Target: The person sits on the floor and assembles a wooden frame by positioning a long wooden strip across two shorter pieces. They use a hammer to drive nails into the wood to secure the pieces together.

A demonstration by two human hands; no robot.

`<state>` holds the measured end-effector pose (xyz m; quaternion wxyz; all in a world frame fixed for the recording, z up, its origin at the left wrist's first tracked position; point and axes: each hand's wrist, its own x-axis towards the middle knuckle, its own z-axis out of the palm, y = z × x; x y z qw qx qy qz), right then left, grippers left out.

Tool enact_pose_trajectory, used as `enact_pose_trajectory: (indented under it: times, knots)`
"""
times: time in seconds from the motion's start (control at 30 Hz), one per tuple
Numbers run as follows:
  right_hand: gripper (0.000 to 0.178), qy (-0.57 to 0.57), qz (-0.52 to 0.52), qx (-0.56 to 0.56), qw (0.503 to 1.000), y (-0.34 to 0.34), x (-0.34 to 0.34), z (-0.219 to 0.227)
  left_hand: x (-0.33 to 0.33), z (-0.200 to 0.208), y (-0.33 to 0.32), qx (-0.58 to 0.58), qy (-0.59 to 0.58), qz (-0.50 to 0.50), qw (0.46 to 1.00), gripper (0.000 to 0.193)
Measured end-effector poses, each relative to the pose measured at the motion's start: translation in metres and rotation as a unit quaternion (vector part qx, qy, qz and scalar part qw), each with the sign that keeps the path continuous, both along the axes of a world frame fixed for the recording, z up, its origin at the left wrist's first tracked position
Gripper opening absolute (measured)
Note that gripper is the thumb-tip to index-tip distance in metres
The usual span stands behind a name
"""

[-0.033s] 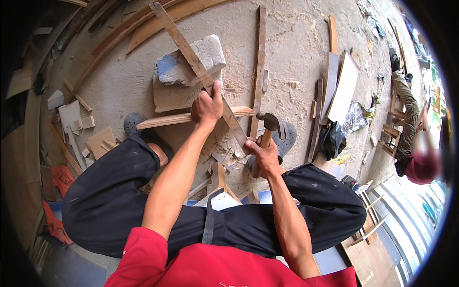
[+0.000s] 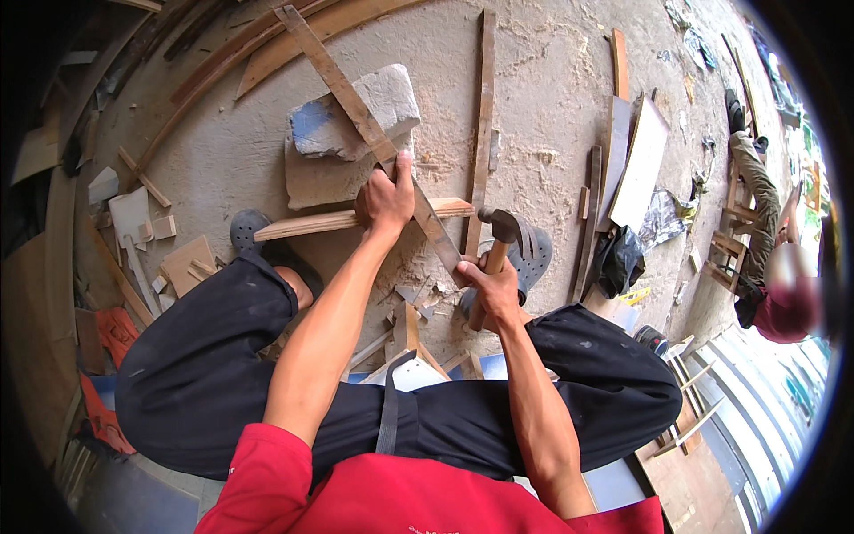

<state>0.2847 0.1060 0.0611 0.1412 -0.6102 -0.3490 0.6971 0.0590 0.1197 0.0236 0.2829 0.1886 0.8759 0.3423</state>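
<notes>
We sit low on the dusty floor (image 2: 551, 98) with our knees spread wide, in dark trousers and a red shirt.

Our left hand (image 2: 386, 201) is closed tight around a long thin wooden strip (image 2: 356, 107). The thumb sticks up along it. The strip runs at a slant, from far left down toward our right hand. It lies across a gray stone block (image 2: 356, 116) with a blue patch, which sits on a flat slab just beyond our left hand.

A second, lighter wooden stick (image 2: 311, 222) lies flat under the slanted strip, running left to right. The two cross just by our left hand.

Our right hand (image 2: 494, 289) is wrapped tight around the wooden handle of a claw hammer (image 2: 503, 227). The metal head is up, just beyond the hand and close to the near end of the slanted strip. We cannot tell if it touches the wood.

Our feet are in gray clogs, one (image 2: 249, 230) to the left and one (image 2: 534, 258) to the right behind the hammer.

More long boards lie on the floor farther off. A white board (image 2: 640, 165) and a black bag (image 2: 618, 262) sit to the right. Small wood scraps (image 2: 147, 222) lie on the left. Another person (image 2: 774, 267) sits far off on the right.
</notes>
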Motion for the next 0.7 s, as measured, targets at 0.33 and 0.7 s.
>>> enact_pose_trajectory:
  times: [0.33, 0.7]
  knots:
    - [0.026, 0.014, 0.011, 0.008, 1.000, 0.000, 0.000, -0.001, 0.001, -0.003, 0.000, -0.011, 0.030, -0.012, 0.999, 0.073]
    - [0.028, 0.028, 0.001, 0.035, 0.999, -0.005, 0.001, -0.010, -0.007, -0.007, -0.002, -0.037, 0.044, -0.043, 0.997, 0.076]
